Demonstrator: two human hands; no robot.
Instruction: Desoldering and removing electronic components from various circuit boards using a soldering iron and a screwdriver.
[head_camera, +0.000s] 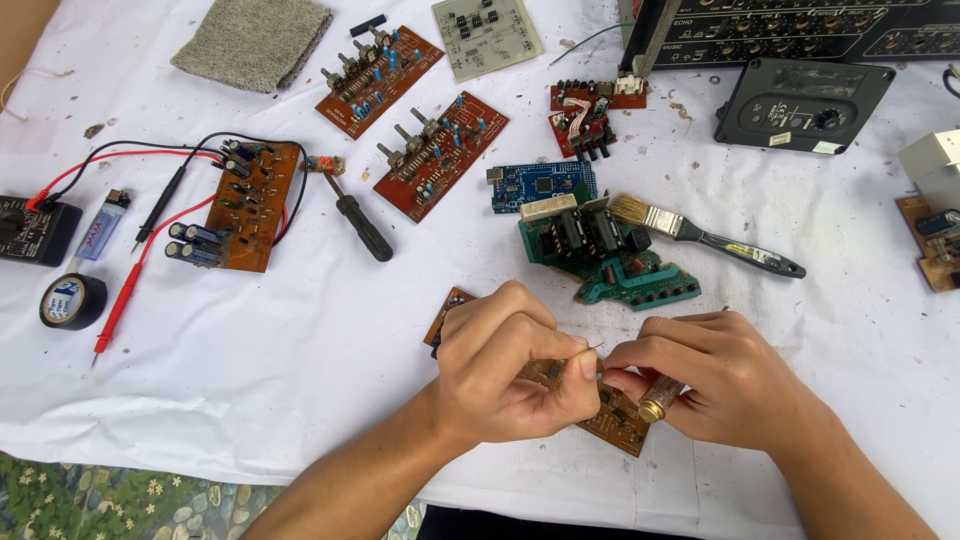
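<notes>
My left hand (510, 365) grips a small brown circuit board (615, 418) that lies near the table's front edge, its thumb and forefinger pinching a thin wire lead at the board's top. My right hand (715, 375) is closed around a small tool with a brass-coloured end (655, 407), and its fingertips meet the left hand's at that lead. Most of the board is hidden under both hands.
On the white cloth (300, 360) lie a green circuit board (610, 260), a blue board (540, 182), a paintbrush (700, 235), a screwdriver (355, 220), several brown boards (440, 155), multimeter probes (150, 215), a tape roll (72, 300), a lighter (100, 228) and a grey cloth (255, 40).
</notes>
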